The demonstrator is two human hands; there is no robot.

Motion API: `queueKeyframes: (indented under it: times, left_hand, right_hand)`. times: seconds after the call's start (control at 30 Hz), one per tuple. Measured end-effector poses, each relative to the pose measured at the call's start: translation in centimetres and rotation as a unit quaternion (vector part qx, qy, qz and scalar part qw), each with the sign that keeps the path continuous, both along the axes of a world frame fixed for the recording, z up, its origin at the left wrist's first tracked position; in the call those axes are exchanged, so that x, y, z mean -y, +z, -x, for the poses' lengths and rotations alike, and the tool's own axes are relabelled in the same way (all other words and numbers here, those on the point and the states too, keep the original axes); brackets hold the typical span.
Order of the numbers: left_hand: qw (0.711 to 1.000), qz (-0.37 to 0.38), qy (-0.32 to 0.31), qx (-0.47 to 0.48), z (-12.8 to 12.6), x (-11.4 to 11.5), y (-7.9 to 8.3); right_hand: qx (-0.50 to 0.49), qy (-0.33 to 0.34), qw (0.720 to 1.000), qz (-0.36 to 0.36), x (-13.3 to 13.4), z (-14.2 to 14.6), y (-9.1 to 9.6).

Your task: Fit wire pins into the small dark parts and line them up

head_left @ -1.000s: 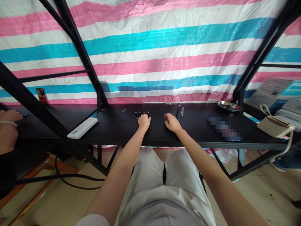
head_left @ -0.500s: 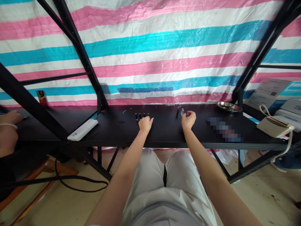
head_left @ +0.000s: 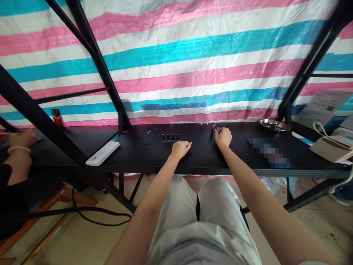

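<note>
My left hand (head_left: 180, 149) hovers low over the black tabletop, its fingers drawn together and pointing right. Whatever they may hold is hidden. Just left of it stand several short black cylinders (head_left: 168, 138) with pale ends, lined up in a row. My right hand (head_left: 224, 137) is curled with its fingertips at a small clear piece (head_left: 218, 130), which it partly covers; the grip looks closed on it. Beside those fingertips is another black cylinder (head_left: 212, 133). Behind, a row of tiny silvery parts (head_left: 202, 123) lies near the table's back edge.
A white power bank (head_left: 103, 153) lies at left, a metal dish (head_left: 274, 125) at back right, a blurred-out item (head_left: 268, 152) before it. A beige bag (head_left: 331, 148) sits far right. Black frame posts flank the table (head_left: 149, 158). Another person's hand (head_left: 24, 140) is at far left.
My left hand has moved right and toward me, away from the cylinder row. My right hand has closed in on the clear piece. The view has shifted slightly.
</note>
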State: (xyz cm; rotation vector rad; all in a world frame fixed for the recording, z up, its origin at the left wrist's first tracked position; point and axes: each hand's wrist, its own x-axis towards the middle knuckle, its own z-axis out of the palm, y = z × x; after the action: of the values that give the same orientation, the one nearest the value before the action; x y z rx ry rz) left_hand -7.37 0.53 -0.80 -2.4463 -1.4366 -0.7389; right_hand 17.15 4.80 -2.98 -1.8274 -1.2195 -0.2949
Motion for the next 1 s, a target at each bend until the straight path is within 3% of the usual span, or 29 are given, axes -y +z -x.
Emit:
queueKeyframes:
  times: [0.23, 0.43, 0.57, 0.77, 0.9, 1.0]
  left_hand:
    - [0.999, -0.026, -0.020, 0.007, 0.0, -0.3, -0.6]
    - [0.999, -0.021, -0.027, 0.009, 0.0, -0.2, -0.5]
    - [0.999, -0.016, -0.027, 0.011, 0.0, -0.1, -0.4]
    - [0.999, -0.016, -0.034, 0.020, 0.1, -0.1, -0.6]
    - [0.998, -0.031, -0.041, 0.027, 0.1, -0.1, -0.6]
    - [0.996, -0.048, -0.065, 0.048, 0.0, -0.2, -0.7]
  right_hand:
    - [0.021, 0.012, 1.000, 0.017, -0.1, -0.2, -0.2]
    - [0.074, 0.116, 0.990, -0.016, 0.0, -0.1, -0.4]
    - [0.129, 0.143, 0.981, 0.037, 0.1, 0.4, -0.4]
    - [0.137, 0.144, 0.975, 0.101, -0.2, 0.4, -0.5]
    - [0.156, 0.177, 0.971, 0.049, 0.5, 1.2, -0.3]
    - [0.190, 0.252, 0.949, -0.014, 1.9, 3.1, 0.3]
